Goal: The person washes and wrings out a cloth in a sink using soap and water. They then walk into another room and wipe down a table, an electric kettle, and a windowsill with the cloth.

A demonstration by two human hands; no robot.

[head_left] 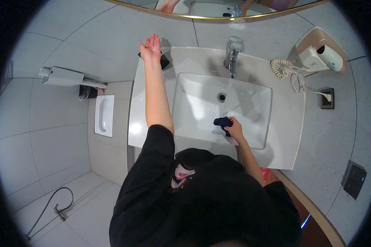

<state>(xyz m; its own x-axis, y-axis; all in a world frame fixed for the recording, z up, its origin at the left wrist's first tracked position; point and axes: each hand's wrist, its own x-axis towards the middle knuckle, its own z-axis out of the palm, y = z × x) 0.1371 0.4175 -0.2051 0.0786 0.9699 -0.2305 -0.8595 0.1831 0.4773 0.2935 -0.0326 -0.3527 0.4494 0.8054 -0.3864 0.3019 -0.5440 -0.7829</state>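
Observation:
My left hand is stretched out, palm up and fingers apart, above the back left corner of the white counter, beside a black object. It holds nothing. Over the front part of the white sink, my right hand is closed on a bunched dark blue cloth. The chrome faucet stands behind the basin, its spout above the sink. Whether water runs from it is hard to tell.
A hair dryer with a coiled cord hangs on the wall at the right, above a socket. A gold-rimmed mirror is behind the counter. At the left are a squat toilet and a shower hose.

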